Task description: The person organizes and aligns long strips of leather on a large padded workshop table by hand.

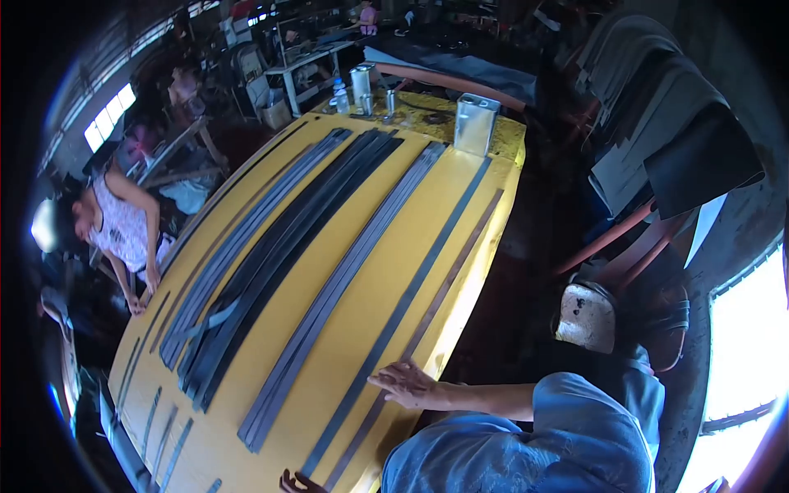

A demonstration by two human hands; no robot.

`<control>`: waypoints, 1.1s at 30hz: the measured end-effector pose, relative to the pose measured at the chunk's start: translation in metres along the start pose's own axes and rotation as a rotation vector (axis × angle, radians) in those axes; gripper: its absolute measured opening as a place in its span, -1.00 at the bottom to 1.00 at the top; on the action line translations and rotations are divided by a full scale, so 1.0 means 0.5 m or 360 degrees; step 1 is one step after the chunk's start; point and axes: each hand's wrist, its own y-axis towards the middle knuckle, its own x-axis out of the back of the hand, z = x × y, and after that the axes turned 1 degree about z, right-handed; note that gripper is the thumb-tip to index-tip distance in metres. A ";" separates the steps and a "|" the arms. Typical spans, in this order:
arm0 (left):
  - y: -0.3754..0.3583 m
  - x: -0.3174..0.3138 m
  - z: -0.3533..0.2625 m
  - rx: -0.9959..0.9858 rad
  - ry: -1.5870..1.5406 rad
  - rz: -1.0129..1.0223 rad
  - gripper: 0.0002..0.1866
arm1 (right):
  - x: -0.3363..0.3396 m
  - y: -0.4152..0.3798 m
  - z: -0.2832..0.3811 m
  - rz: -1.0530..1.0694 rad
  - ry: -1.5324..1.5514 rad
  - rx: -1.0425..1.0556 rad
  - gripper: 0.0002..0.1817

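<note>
While the right hand (404, 384) lay flat, fingers spread, on the brown strip (444, 287) (lower centre), it grasped nothing. The left hand (296, 482), at the bottom edge, was barely visible; its grip cannot be told.

long dark strip (427, 264), flat, along yellow table edge

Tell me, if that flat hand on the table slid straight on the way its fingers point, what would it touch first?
The right hand points leftward across the yellow table. It would probably first cross the long dark strip under its fingertips, then the grey strip bundle beyond.
</note>
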 end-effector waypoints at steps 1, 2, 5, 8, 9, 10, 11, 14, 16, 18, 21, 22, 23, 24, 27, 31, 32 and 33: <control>-0.010 -0.087 0.017 0.0223 -0.0301 0.0128 -0.75 | 0.015 -0.013 -0.049 -0.0041 -0.0050 -0.0063 -0.32; 0.000 -0.116 -0.060 -0.0005 -0.0356 0.0076 -0.75 | 0.039 -0.027 -0.098 -0.0059 -0.0039 -0.0069 -0.32; 0.000 -0.214 -0.275 -0.0208 -0.0573 0.0269 -0.73 | 0.113 -0.073 -0.261 -0.0239 0.0011 -0.0350 -0.27; -0.036 -0.285 -0.495 -0.0431 -0.0734 0.0550 -0.75 | 0.181 -0.136 -0.433 -0.0472 -0.0033 -0.0567 -0.19; -0.044 -0.280 -0.575 -0.0560 -0.0661 0.0643 -0.78 | 0.207 -0.158 -0.482 -0.0478 0.0036 -0.0673 -0.17; -0.048 -0.283 -0.647 -0.0688 -0.0606 0.0717 -0.80 | 0.241 -0.174 -0.534 -0.0497 0.0083 -0.0771 -0.16; -0.057 -0.308 -0.685 -0.0703 -0.0650 0.0787 -0.83 | 0.275 -0.192 -0.576 -0.0552 0.0110 -0.0842 -0.13; -0.056 -0.358 -0.810 -0.0773 -0.0820 0.0763 -0.80 | 0.354 -0.224 -0.694 -0.0682 0.0108 -0.0990 -0.09; -0.050 -0.389 -0.874 -0.0769 -0.0838 0.0822 -0.83 | 0.396 -0.233 -0.762 -0.0793 0.0103 -0.1007 -0.07; -0.036 -0.424 -0.933 -0.0780 -0.1007 0.0838 -0.82 | 0.429 -0.227 -0.820 -0.0808 0.0169 -0.1059 -0.04; 0.006 -0.484 -1.031 -0.0807 -0.1110 0.0835 -0.73 | 0.475 -0.206 -0.899 -0.1055 0.0196 -0.1109 0.02; 0.024 -0.506 -1.068 -0.0775 -0.1195 0.0854 -0.68 | 0.491 -0.196 -0.926 -0.1053 0.0190 -0.1116 0.02; 0.045 -0.529 -1.106 -0.0776 -0.1202 0.0861 -0.68 | 0.506 -0.184 -0.952 -0.1095 0.0179 -0.1090 0.02; 0.072 -0.552 -1.151 -0.0779 -0.1202 0.0821 -0.61 | 0.521 -0.172 -0.979 -0.1140 0.0167 -0.1064 0.03; 0.162 -0.600 -1.309 -0.0793 -0.1268 0.0742 -0.42 | 0.547 -0.123 -1.071 -0.1108 0.0185 -0.1105 0.07; 0.272 -0.644 -1.527 -0.0902 -0.1421 0.0743 -0.25 | 0.599 -0.059 -1.165 -0.0974 0.0303 -0.1178 0.12; 0.291 -0.674 -1.574 -0.0899 -0.1483 0.0791 -0.20 | 0.608 -0.037 -1.199 -0.0976 0.0357 -0.1191 0.14; 0.305 -0.710 -1.613 -0.0894 -0.1539 0.0840 -0.14 | 0.608 -0.018 -1.237 -0.0983 0.0381 -0.1150 0.19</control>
